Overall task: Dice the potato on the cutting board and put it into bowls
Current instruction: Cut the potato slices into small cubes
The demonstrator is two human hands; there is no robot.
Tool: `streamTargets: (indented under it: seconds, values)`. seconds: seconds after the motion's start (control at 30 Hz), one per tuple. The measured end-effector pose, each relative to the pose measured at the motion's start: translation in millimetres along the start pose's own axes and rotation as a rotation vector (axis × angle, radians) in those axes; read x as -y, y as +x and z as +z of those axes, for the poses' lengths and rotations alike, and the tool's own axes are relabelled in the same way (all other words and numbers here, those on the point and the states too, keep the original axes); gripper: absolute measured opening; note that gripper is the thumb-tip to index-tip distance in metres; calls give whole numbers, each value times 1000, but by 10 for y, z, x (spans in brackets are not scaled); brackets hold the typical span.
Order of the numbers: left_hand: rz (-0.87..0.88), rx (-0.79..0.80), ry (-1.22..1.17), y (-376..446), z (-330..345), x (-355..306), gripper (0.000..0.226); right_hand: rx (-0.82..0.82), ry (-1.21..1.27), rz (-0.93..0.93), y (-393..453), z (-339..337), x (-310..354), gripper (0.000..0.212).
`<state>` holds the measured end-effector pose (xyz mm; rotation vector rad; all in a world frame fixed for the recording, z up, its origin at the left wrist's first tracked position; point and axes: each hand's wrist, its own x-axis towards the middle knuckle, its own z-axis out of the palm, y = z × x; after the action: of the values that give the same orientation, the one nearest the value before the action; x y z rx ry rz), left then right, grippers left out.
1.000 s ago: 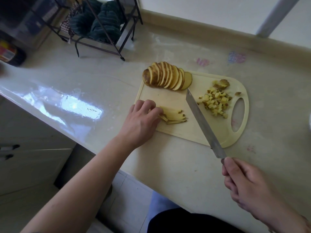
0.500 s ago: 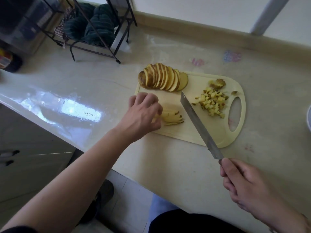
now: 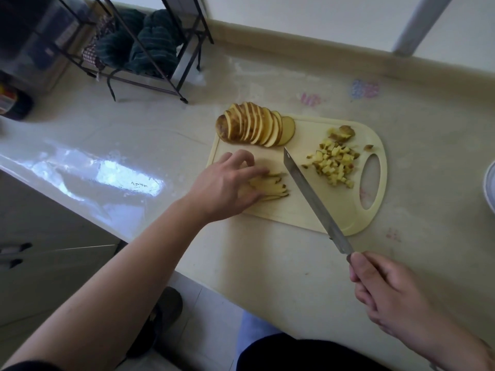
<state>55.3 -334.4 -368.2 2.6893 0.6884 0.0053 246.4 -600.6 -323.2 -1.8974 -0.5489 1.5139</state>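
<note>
A cream cutting board (image 3: pixel 308 212) lies on the counter. At its far left corner stands a fanned row of potato slices (image 3: pixel 254 127). A heap of diced potato (image 3: pixel 333 164) sits near the board's handle hole. My left hand (image 3: pixel 227 183) rests with spread fingers on a small stack of potato strips (image 3: pixel 273 187) at the board's near left. My right hand (image 3: pixel 388 293) grips the handle of a long knife (image 3: pixel 310 191), whose blade slants across the board between the strips and the dice.
A black wire rack (image 3: pixel 150 49) with dark cloths stands at the back left. A white bowl's rim (image 3: pixel 490 186) shows at the right edge. A dark jar (image 3: pixel 13 103) sits far left. The counter's front edge runs diagonally below my left arm.
My left hand has opened its fingers and spread over the potato strips. The knife stays slanted across the board, barely shifted.
</note>
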Motion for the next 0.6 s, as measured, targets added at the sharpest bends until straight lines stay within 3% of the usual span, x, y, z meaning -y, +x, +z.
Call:
streamTargets:
  seconds: [0.13,0.37,0.6]
  values:
    - [-106,55,-33,-26,-24,-136,67,-10,7,6,12,27,33,79]
    - [-161,73,-124,53,23,-389,66,-21,-127,-81,27,177,65,63]
    - [-182,88,-112,36,53,-429,64,-7,-5,-13,19,112,110,51]
